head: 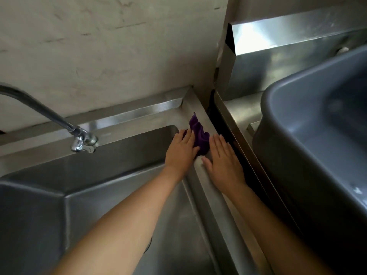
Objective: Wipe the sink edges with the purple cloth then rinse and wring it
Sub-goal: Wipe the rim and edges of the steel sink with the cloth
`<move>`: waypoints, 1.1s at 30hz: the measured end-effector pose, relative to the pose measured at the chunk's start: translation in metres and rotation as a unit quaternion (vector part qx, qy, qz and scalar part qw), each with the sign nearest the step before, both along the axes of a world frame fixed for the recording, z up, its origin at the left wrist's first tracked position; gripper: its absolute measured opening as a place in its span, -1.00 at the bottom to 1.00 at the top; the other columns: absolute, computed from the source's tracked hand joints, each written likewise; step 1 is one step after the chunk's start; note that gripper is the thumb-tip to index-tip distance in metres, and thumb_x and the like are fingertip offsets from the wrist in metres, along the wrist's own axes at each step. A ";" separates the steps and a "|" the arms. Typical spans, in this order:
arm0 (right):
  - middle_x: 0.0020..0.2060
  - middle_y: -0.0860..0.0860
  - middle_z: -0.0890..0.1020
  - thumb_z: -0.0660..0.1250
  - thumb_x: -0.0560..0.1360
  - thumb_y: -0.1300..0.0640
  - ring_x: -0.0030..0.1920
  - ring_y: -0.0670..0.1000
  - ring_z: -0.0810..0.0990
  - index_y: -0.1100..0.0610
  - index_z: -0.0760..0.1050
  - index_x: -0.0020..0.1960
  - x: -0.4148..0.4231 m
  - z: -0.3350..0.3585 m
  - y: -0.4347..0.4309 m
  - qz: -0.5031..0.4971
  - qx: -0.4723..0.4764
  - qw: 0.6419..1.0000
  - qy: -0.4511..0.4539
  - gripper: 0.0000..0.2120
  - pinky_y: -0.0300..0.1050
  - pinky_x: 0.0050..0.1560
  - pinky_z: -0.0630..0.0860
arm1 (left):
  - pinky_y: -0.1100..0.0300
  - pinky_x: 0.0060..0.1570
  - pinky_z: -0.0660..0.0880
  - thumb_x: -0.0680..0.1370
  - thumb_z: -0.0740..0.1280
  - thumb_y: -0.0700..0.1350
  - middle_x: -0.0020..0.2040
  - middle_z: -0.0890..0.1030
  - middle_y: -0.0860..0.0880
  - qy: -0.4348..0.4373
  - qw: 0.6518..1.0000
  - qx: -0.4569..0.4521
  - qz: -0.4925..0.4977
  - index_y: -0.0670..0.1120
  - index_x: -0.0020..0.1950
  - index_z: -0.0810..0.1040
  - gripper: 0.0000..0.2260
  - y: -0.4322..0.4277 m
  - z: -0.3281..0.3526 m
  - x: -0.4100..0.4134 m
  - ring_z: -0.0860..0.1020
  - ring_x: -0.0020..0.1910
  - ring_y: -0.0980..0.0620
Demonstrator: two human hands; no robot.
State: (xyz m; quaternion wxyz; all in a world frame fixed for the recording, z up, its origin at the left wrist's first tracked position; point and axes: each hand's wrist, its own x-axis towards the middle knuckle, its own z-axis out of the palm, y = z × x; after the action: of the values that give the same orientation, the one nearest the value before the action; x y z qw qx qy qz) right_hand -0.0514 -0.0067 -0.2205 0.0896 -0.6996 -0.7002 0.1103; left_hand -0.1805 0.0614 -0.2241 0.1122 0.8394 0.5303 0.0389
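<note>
While the faucet [83, 140] hangs over the left side of the sink [188, 110], your left hand [181, 149], flat and unclenched, presses the purple cloth [199, 135] onto the sink's right rim near its back corner; your right hand [223, 157] rests flat beside it, gripping nothing.

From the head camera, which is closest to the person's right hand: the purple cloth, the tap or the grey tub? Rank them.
1. Purple cloth, just left of the right hand.
2. Grey tub, to its right.
3. Tap, far left across the sink.
</note>
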 end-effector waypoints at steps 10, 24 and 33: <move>0.35 0.09 0.42 0.22 0.53 0.22 0.29 -0.03 0.37 0.14 0.33 0.38 -0.023 0.005 0.040 -0.007 0.119 0.989 0.089 -0.58 -0.30 0.29 0.25 | 0.07 0.42 0.16 0.58 0.15 0.01 0.50 0.25 -0.04 -0.053 0.998 -0.013 0.010 -0.09 0.50 0.16 -0.49 0.003 0.005 -0.007 0.21 0.41 -0.11; -0.02 0.04 0.55 0.19 0.55 0.20 -0.01 -0.03 0.49 0.16 0.48 0.14 -0.026 0.032 0.043 -0.066 0.056 0.962 0.258 -0.79 -0.12 0.01 0.50 | 0.10 0.08 0.54 0.50 0.31 -0.20 0.05 0.65 -0.11 -0.461 0.823 -0.191 0.272 -0.10 0.21 0.56 -0.72 -0.013 0.013 -0.032 0.61 0.04 -0.03; 0.10 -0.08 0.43 0.30 0.48 -0.07 0.05 -0.15 0.47 0.03 0.39 0.30 -0.024 0.065 0.049 -0.060 -0.012 0.923 0.381 -0.58 -0.29 0.06 0.43 | 0.22 -0.03 0.51 0.52 0.16 -0.31 -0.05 0.66 -0.09 -0.725 0.539 -0.361 0.232 -0.09 0.13 0.57 -0.70 -0.009 0.051 -0.027 0.61 -0.06 0.04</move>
State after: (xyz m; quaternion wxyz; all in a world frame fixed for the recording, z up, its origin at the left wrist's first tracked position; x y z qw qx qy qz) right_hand -0.0758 0.0428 -0.1556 0.3475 -0.6468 -0.5685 0.3712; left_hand -0.2071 0.0520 -0.1734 0.7389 0.2605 0.4127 0.4647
